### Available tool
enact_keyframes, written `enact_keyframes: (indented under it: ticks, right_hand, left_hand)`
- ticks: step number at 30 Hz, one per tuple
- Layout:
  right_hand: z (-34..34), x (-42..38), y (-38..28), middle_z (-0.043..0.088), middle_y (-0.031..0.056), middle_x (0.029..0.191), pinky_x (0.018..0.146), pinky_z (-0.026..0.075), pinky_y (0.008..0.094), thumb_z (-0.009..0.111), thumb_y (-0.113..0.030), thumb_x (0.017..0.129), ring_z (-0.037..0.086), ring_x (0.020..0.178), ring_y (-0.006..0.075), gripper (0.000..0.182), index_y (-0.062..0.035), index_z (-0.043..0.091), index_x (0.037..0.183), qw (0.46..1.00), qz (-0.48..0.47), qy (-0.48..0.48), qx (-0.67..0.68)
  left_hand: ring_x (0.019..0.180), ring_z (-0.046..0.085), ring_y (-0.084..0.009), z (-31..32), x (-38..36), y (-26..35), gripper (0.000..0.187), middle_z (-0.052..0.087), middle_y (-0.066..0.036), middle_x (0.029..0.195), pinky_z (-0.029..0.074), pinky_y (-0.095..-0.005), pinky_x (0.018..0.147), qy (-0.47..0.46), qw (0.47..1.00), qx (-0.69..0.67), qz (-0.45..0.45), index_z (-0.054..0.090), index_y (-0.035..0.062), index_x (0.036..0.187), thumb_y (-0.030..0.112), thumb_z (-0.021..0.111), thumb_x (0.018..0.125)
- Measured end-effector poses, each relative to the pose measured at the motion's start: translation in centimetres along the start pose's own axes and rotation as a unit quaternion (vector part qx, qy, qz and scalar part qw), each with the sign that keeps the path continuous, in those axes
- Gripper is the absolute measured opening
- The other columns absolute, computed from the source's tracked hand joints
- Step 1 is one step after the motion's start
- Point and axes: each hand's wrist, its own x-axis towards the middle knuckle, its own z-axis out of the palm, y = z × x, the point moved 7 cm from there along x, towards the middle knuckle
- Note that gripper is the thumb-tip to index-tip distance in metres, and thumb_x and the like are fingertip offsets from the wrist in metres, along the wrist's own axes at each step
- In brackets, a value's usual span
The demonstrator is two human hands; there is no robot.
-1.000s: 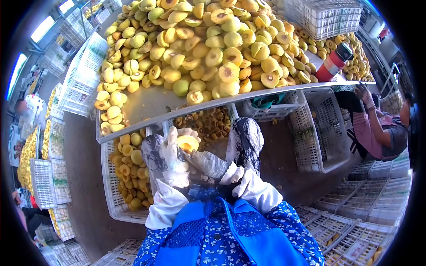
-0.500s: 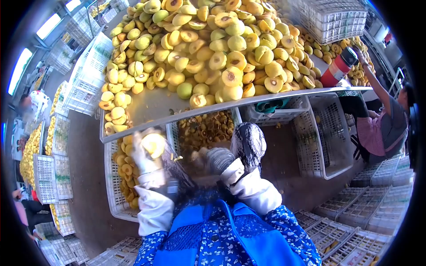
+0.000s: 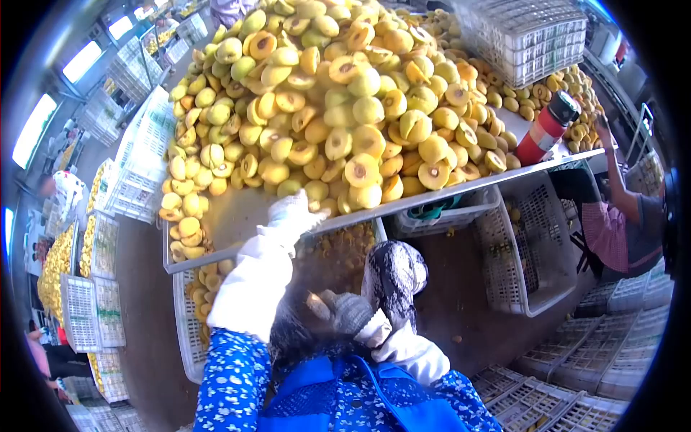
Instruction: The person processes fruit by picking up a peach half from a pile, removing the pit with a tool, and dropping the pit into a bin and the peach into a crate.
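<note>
A big heap of halved yellow peaches (image 3: 360, 171), several with the pit still showing, lies on a metal table (image 3: 237, 219). My left hand (image 3: 291, 214), in a white glove, reaches over the table's front edge towards the nearest halves. Its fingers are stretched forward, and no fruit shows in it. Low in front of my lap, my right hand (image 3: 342, 311) wears a grey knit glove. Its fingers are curled closed; what they hold, if anything, is blurred. Under the table, a crate (image 3: 188, 327) with peach halves is partly hidden by my left arm.
A red flask (image 3: 545, 133) stands on the table at right, near an upturned white crate (image 3: 533, 43). Large crates (image 3: 529, 245) stand below the table. A seated person (image 3: 612, 230) reaches to the table at far right. Stacked crates (image 3: 612, 345) lie behind me.
My left hand has moved from above the crate, where it held a peach half, up and forward to the heap; the half is gone from it. My right hand stays low.
</note>
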Motion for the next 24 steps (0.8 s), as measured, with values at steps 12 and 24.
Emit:
enact_keyframes:
  ticks: [12, 24]
  right_hand:
    - [-3.7, 0.3, -2.3, 0.059, 0.0211, 0.081, 0.061, 0.044, 0.0470, 0.044, -0.029, 0.094, 0.057, 0.076, 0.0411, 0.025, -0.0097, 0.058, 0.100, 0.974, -0.108, 0.189, 0.070]
    - [-0.2, 2.6, -2.4, 0.058, 0.0189, 0.086, 0.054, 0.045, 0.0469, 0.042, -0.024, 0.090, 0.059, 0.064, 0.0363, 0.027, -0.0085, 0.056, 0.108, 0.977, -0.057, 0.163, -0.127]
  left_hand:
    - [0.058, 0.060, -0.0202, 1.3, -10.3, -4.6, 0.058, 0.064, -0.015, 0.080, 0.043, -0.0249, 0.045, 0.068, 0.505, -0.860, 0.013, 0.055, 0.0012, 0.109, 0.054, 0.037, 0.091]
    - [0.074, 0.060, -0.0174, -1.2, -16.7, -1.2, 0.053, 0.061, -0.011, 0.088, 0.052, -0.0263, 0.066, 0.171, 0.570, -0.803, -0.037, 0.055, 0.0011, 0.102, 0.051, 0.042, 0.092]
